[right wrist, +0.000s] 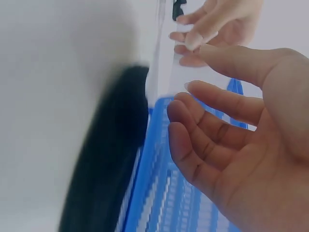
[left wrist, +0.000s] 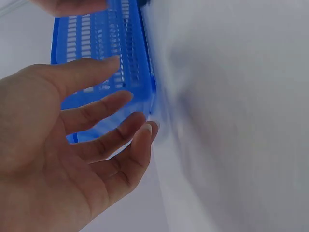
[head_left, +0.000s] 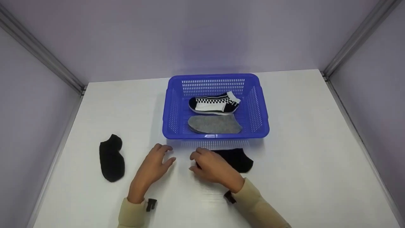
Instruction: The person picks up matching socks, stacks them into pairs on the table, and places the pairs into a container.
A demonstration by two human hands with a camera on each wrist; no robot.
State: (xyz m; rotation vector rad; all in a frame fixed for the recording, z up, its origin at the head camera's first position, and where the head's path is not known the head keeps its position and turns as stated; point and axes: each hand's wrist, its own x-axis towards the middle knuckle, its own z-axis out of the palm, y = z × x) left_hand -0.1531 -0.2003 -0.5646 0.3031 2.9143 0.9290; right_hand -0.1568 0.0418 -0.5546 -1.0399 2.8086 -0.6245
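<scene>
In the head view a black ankle sock (head_left: 238, 160) lies flat in front of the blue basket. My right hand (head_left: 212, 167) is over its left end and hides part of it. The right wrist view shows that hand with bent fingers and thumb apart, holding nothing, beside the black sock. To the left, my left hand (head_left: 152, 165) is near the basket's front left corner, its thumb and fingers spread with nothing between them. Another black sock (head_left: 112, 160), folded unevenly at one side, lies farther left on the table.
The blue plastic basket (head_left: 218, 136) stands at the back middle of the white table (head_left: 303, 164). Inside are grey socks (head_left: 215, 124) and black-and-white checkered socks (head_left: 210, 106), laid one behind the other. Pale walls enclose the table at the back and both sides.
</scene>
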